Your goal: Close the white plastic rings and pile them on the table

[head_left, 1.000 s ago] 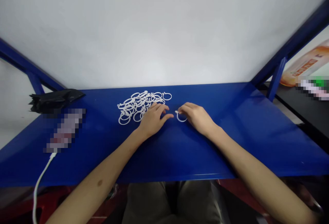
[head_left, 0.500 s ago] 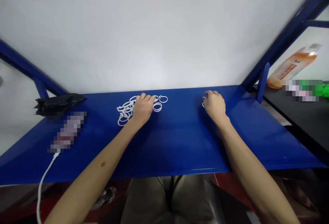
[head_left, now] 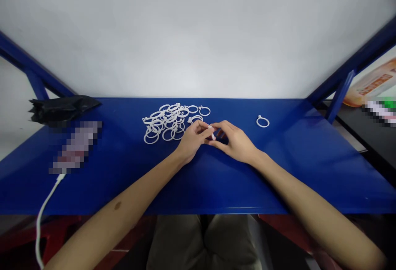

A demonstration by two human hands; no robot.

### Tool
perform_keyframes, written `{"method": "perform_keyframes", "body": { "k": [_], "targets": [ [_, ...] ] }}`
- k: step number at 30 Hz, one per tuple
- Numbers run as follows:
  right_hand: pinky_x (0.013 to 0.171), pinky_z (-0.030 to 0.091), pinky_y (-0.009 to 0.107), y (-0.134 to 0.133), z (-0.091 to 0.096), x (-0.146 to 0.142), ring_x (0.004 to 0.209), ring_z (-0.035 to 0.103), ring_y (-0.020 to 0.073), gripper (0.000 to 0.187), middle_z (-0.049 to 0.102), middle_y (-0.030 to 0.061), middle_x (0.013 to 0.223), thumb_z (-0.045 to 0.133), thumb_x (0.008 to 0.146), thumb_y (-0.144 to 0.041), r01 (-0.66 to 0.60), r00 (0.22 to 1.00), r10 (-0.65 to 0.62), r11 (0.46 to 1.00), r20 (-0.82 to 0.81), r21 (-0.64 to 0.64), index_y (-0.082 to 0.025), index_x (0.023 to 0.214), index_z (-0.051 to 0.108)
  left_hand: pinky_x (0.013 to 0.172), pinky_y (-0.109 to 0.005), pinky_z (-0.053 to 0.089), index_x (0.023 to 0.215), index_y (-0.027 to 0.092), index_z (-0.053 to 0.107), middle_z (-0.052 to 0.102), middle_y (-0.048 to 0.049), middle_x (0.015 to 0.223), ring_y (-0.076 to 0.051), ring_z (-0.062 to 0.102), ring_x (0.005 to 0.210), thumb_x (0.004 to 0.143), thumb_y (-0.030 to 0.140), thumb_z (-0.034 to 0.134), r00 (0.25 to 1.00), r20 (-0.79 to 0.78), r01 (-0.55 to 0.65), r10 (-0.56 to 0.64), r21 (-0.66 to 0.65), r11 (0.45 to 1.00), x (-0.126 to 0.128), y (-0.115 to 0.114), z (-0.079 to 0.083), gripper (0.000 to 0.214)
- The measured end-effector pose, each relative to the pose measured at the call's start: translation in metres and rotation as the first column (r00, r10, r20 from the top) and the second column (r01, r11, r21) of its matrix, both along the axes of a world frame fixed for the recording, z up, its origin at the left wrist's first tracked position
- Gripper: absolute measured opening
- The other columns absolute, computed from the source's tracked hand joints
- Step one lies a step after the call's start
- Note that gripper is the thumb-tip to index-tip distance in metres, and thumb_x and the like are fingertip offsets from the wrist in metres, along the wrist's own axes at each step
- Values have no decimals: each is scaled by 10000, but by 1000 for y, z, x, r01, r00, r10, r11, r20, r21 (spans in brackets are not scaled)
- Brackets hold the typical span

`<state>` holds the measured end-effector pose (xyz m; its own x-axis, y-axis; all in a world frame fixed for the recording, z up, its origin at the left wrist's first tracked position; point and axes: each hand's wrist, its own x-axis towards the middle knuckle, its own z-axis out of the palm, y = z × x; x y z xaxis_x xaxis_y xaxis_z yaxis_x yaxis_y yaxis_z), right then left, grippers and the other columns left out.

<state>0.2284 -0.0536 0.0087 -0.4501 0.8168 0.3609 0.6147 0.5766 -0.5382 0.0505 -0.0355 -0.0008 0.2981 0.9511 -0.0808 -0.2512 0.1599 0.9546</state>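
Hands together, and we're right in the middle of the action! Our left hand [head_left: 190, 140] and our right hand [head_left: 236, 140] meet at the fingertips, clamped on a small white ring [head_left: 212, 133] turned nearly edge-on between them. We see thumbs and fingers from both sides on it, though the fingers hide part of the ring and we can't tell how firmly each hand presses.

Just beyond and to the left of our left hand, look at that pile of white rings [head_left: 171, 118], overlapping in a loose tangle, small knobs poking out here and there! A couple of the rings sit right by our left fingertips, partly covered by them.

Over to the right of our right hand and a little beyond it, a lone white ring [head_left: 262, 126] lies flat on the blue tabletop [head_left: 241, 179], well apart from the pile.

Further out to the left of our left hand we spot a crumpled black plastic bag [head_left: 64, 109], and nearer us a blurred-out object [head_left: 76, 148] with a white cable [head_left: 46, 202] running from it
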Motion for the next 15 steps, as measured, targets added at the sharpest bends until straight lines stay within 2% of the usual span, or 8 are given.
{"method": "perform_keyframes", "body": {
  "k": [2, 4, 6, 8, 12, 15],
  "targets": [
    [789, 551, 340, 0, 0, 0, 858, 677, 191, 299, 690, 71, 1037, 580, 970, -369, 12, 1000, -12, 1000, -28, 11, -211, 1223, 582, 553, -239, 506, 799, 181, 515, 593, 28, 711, -98, 598, 592, 795, 355, 760, 997, -70, -11, 15, 59, 998, -1, -1, -1, 301],
    [773, 547, 318, -1, 1, 0, 825, 691, 182, 258, 718, 53, 975, 531, 996, -354, 75, 994, -73, 997, -77, 12, -221, 1209, 591, 505, -218, 436, 768, 192, 494, 522, 58, 630, -68, 506, 508, 831, 379, 732, 983, -170, -38, 64, 148, 988, -3, -1, 0, 309],
    [740, 548, 301, -2, 3, 0, 796, 704, 180, 245, 736, 43, 933, 532, 996, -377, 153, 980, -151, 988, -132, 4, -228, 1178, 602, 504, -217, 388, 747, 195, 490, 481, 66, 595, -59, 448, 491, 867, 399, 697, 962, -249, -48, 108, 236, 971, -5, -1, 1, 315],
    [699, 547, 287, -4, 5, 0, 757, 706, 176, 228, 742, 40, 895, 539, 989, -400, 190, 964, -190, 982, -185, -15, -222, 1106, 620, 532, -226, 386, 755, 194, 511, 499, 56, 612, -65, 454, 518, 887, 416, 671, 955, -280, -15, 97, 281, 960, -6, -1, 2, 304],
    [608, 528, 256, -4, 10, 1, 602, 660, 134, 212, 716, 8, 781, 549, 977, -410, 122, 952, -149, 986, -268, -116, -212, 1005, 621, 572, -238, 419, 798, 190, 543, 548, 39, 652, -79, 504, 556, 887, 447, 662, 964, -266, 62, 17, 285, 956, -8, 2, 0, 296],
    [550, 500, 236, -4, 10, 1, 524, 621, 114, 218, 673, -22, 692, 565, 965, -424, 37, 954, -101, 974, -281, -224, -213, 941, 614, 559, -232, 427, 810, 193, 510, 544, 45, 656, -80, 511, 555, 851, 476, 700, 970, -245, 56, 14, 279, 959, -9, 4, -5, 344]
  ]
}}
